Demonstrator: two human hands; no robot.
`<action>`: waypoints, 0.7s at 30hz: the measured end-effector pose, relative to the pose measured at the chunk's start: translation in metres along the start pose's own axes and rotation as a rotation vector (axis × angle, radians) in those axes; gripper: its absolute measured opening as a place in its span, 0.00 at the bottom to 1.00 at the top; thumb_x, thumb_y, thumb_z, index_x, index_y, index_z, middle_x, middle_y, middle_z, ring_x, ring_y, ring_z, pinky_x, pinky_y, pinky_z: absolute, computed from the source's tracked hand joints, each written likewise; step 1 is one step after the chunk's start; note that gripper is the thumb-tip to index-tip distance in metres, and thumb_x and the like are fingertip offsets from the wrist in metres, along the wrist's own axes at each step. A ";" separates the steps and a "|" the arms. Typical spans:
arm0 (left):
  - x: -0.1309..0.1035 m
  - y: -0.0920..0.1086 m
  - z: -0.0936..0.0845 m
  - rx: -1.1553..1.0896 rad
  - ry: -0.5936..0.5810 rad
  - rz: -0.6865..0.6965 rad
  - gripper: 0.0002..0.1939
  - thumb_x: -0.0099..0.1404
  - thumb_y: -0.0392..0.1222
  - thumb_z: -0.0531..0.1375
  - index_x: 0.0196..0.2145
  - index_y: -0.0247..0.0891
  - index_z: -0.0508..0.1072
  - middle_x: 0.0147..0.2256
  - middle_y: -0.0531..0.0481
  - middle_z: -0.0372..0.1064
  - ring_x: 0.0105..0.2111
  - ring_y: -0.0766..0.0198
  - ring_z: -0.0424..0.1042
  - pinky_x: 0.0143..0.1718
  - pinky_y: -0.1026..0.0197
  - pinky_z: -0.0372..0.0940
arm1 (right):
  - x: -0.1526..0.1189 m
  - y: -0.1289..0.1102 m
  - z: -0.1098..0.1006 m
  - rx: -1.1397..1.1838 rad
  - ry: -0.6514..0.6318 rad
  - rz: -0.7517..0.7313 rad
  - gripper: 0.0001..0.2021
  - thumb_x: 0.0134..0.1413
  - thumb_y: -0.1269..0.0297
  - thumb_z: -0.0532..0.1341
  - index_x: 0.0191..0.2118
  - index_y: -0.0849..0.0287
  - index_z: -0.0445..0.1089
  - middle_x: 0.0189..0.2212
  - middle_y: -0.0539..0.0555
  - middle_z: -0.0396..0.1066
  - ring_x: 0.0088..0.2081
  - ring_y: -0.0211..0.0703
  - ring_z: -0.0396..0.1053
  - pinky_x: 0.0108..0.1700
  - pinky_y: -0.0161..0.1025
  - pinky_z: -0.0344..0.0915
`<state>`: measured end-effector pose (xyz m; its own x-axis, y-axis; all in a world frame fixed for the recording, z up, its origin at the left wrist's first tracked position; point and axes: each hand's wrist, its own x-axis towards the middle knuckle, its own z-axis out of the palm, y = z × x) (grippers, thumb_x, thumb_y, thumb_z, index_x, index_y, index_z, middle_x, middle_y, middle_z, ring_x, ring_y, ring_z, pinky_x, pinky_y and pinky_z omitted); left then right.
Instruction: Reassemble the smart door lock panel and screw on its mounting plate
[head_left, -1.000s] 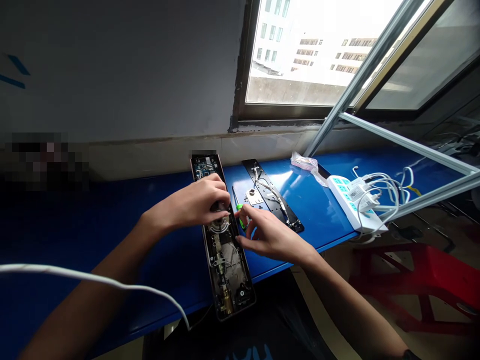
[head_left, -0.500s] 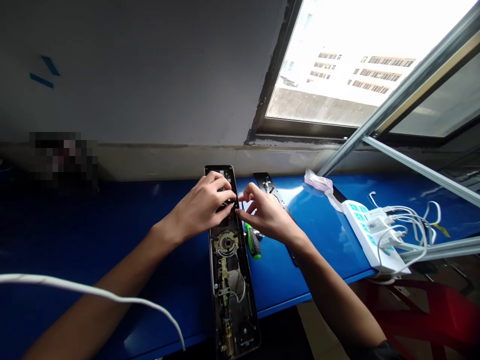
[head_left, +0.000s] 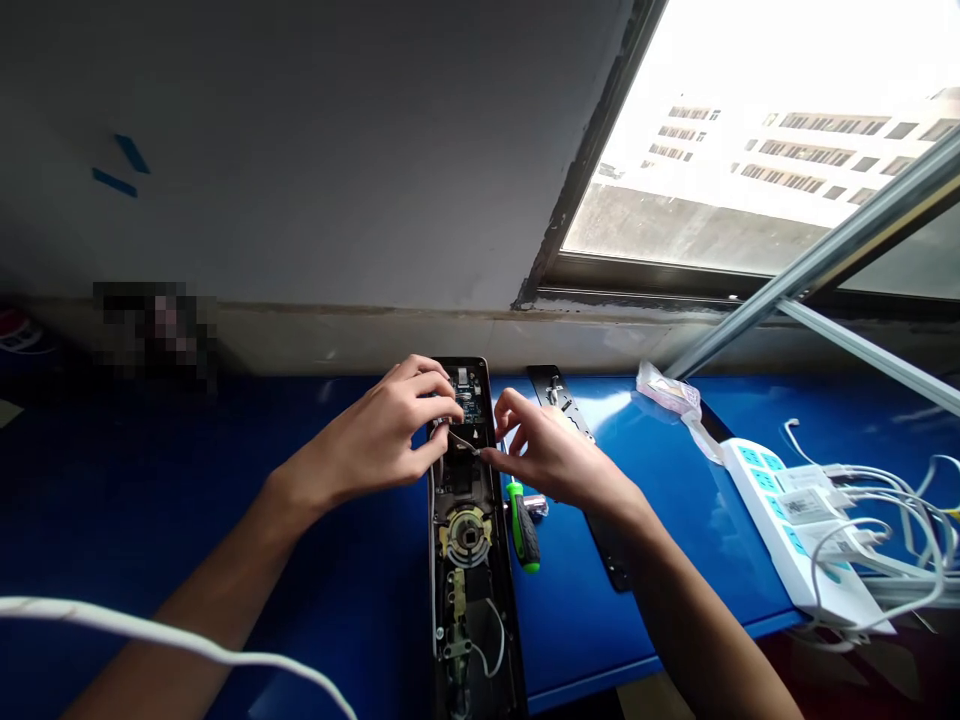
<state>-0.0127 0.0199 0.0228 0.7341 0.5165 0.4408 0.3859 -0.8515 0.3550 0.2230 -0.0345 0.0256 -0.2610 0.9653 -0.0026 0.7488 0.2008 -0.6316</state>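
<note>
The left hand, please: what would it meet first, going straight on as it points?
Probably the right hand, though depth is unclear and the rim of the open case might come first.

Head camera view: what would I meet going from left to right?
Blue strips on the wall → left hand → opened black case → right hand → plastic bag → white power strip.

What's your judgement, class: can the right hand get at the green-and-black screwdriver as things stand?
Probably yes: the screwdriver lies with its handle uncovered on the blue table, near the right hand, though that hand seems busy with a thin wire.
</note>
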 end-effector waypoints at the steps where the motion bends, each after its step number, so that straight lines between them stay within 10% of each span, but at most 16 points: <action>1: -0.001 0.000 -0.002 0.003 -0.011 -0.008 0.08 0.69 0.33 0.60 0.41 0.39 0.79 0.45 0.44 0.75 0.58 0.51 0.65 0.57 0.50 0.69 | 0.003 0.000 -0.005 -0.008 -0.004 -0.012 0.10 0.57 0.67 0.65 0.39 0.53 0.61 0.34 0.49 0.75 0.29 0.38 0.70 0.30 0.35 0.60; 21: -0.004 0.001 -0.008 0.081 -0.111 -0.148 0.15 0.63 0.47 0.69 0.43 0.42 0.72 0.50 0.44 0.65 0.56 0.49 0.64 0.57 0.47 0.68 | 0.019 -0.021 -0.012 -0.091 -0.130 -0.168 0.09 0.53 0.77 0.63 0.37 0.55 0.72 0.25 0.43 0.73 0.25 0.31 0.65 0.27 0.30 0.58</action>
<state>-0.0194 0.0179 0.0283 0.7214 0.6274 0.2930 0.5347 -0.7736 0.3400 0.2098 -0.0182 0.0484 -0.4586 0.8886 -0.0072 0.7387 0.3768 -0.5589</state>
